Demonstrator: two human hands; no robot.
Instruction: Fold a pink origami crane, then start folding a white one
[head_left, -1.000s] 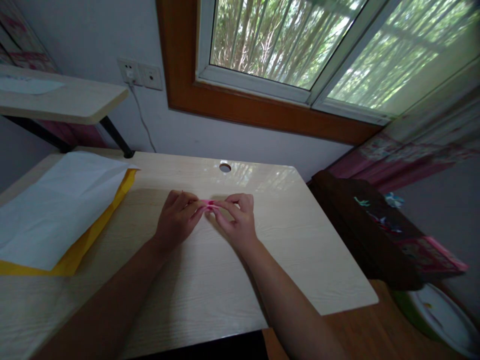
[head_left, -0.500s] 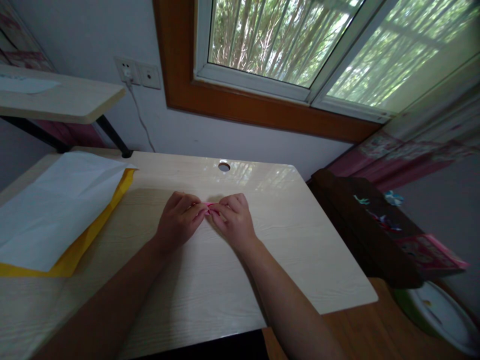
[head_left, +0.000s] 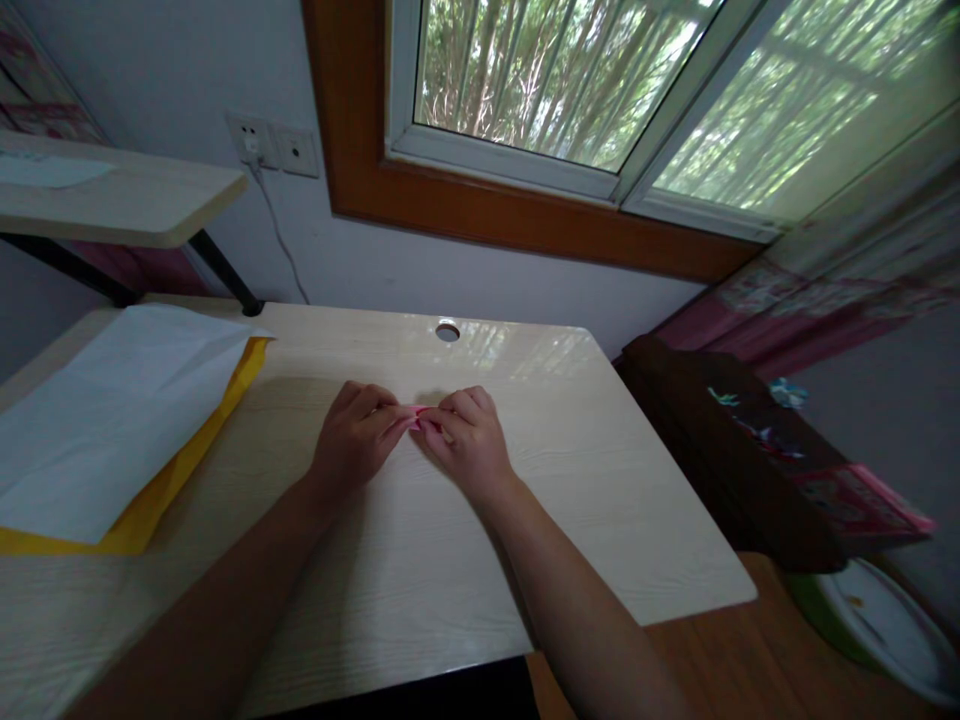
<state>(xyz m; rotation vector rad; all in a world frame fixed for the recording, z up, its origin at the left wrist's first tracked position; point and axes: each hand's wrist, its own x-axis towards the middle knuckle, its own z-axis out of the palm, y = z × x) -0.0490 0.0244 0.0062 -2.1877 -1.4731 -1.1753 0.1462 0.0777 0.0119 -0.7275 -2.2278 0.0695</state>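
A small pink piece of paper (head_left: pixel 416 415), folded by the look of it, shows between my fingertips over the middle of the desk (head_left: pixel 600 480). My left hand (head_left: pixel 356 432) pinches its left end with thumb and fingers closed. From the other side my right hand (head_left: pixel 466 432) grips the right end the same way. The two hands nearly meet, and the fingers cover most of the pink piece, so its full shape is hidden.
White sheets (head_left: pixel 127 400) lie over a yellow sheet (head_left: pixel 202 440) on the left. A raised shelf (head_left: pixel 150 195) stands behind them. Toward the back is a cable hole (head_left: pixel 448 332). A dark cabinet (head_left: pixel 720 440) with small items stands right of the desk, beneath a curtain.
Both hands stay almost in place, with only a slight shift of the fingers on the pink piece. A little more pink shows beside the left fingertips.
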